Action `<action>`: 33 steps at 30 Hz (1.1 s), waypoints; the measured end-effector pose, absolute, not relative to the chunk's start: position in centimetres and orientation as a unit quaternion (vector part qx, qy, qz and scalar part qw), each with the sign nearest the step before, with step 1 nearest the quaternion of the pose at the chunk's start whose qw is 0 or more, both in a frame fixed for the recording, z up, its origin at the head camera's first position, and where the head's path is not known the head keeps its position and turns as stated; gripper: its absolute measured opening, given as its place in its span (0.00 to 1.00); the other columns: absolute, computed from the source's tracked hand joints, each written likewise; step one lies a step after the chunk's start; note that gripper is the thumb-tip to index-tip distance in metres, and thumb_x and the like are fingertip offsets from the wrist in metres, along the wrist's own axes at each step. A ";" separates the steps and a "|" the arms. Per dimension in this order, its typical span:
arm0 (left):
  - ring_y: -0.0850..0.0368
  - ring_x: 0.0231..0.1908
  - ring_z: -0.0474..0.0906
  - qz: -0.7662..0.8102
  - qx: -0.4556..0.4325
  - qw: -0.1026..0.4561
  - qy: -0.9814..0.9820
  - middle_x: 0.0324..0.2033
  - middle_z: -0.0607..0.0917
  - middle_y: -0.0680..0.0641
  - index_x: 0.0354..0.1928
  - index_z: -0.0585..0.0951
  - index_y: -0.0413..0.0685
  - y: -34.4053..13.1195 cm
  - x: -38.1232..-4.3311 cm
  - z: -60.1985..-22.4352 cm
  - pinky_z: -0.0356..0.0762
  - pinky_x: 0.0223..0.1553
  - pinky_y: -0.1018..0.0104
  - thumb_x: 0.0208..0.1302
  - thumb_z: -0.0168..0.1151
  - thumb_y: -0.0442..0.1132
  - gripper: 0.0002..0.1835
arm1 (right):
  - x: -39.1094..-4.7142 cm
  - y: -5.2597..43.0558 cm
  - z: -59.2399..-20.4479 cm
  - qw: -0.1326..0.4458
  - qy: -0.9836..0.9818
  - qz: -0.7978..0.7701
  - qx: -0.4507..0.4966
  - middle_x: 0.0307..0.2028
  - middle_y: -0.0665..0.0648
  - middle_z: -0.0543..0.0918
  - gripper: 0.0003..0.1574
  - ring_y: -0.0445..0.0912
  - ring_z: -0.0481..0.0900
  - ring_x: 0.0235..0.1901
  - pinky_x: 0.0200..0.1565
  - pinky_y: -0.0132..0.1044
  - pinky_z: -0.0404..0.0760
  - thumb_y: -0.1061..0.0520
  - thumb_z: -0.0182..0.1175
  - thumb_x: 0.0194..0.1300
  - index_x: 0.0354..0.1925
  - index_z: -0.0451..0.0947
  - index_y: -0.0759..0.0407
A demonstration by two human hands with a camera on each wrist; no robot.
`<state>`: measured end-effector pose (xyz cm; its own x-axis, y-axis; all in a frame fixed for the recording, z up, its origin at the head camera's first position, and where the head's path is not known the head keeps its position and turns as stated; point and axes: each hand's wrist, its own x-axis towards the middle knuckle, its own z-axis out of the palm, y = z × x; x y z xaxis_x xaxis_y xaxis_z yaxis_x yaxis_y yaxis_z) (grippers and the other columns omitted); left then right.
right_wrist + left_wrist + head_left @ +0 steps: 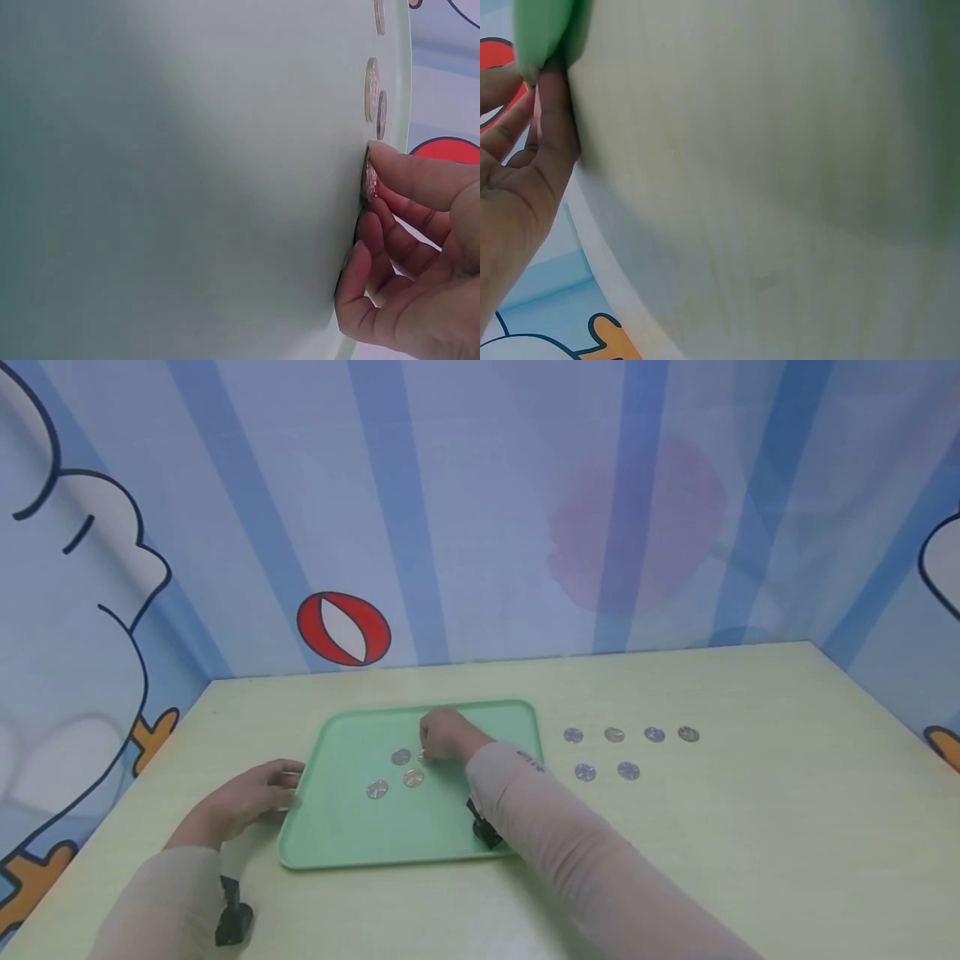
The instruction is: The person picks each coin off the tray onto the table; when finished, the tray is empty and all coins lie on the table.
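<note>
A light green tray (352, 843) lies on the table, with three silvery coins, among them this left-hand coin (377, 789), flat on its left half. My right hand (447, 735) reaches in above the tray. Its thumb and fingertips pinch another coin (369, 180), tilted close to the tray's surface. At the tray's left side, my left hand (251, 793) holds the rim between thumb and fingers. The left wrist view shows those fingers (555, 112) meeting the green edge (540, 37); part of the contact is cut off there.
Right of the tray, several coins lie on the pale table (750, 827) in two rows, with this coin (628, 771) in the nearer row. A blue striped cloth with cartoon prints (487, 527) stands behind the table and at both sides.
</note>
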<state>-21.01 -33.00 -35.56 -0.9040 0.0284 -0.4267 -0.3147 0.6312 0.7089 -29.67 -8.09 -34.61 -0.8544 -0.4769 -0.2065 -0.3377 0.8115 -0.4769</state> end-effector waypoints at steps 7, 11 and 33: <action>0.40 0.52 0.62 0.427 -0.084 0.207 0.876 0.55 0.61 0.32 0.60 0.54 0.34 -33.0 -21.0 -35.7 0.65 0.51 0.50 0.55 0.50 0.30 0.30 | -30.1 -7.5 -34.7 0.184 0.931 -0.214 -0.232 0.20 0.51 0.69 0.10 0.42 0.64 0.21 0.22 0.30 0.66 0.60 0.61 0.50 0.22 0.68 0.59; 0.39 0.52 0.62 0.423 -0.086 0.208 0.878 0.56 0.61 0.31 0.60 0.54 0.34 -32.7 -21.1 -35.7 0.65 0.50 0.49 0.55 0.50 0.31 0.30 | -30.4 -6.4 -34.7 0.202 0.914 -0.255 -0.240 0.14 0.50 0.64 0.16 0.41 0.60 0.16 0.18 0.30 0.61 0.61 0.59 0.52 0.15 0.64 0.57; 0.40 0.52 0.62 0.436 -0.078 0.199 0.874 0.55 0.60 0.31 0.60 0.53 0.33 -33.5 -21.0 -35.9 0.66 0.51 0.51 0.54 0.51 0.31 0.32 | -28.6 -2.8 -33.0 0.265 0.827 -0.442 -0.226 0.28 0.57 0.76 0.05 0.46 0.77 0.29 0.33 0.35 0.78 0.63 0.55 0.56 0.27 0.69 0.64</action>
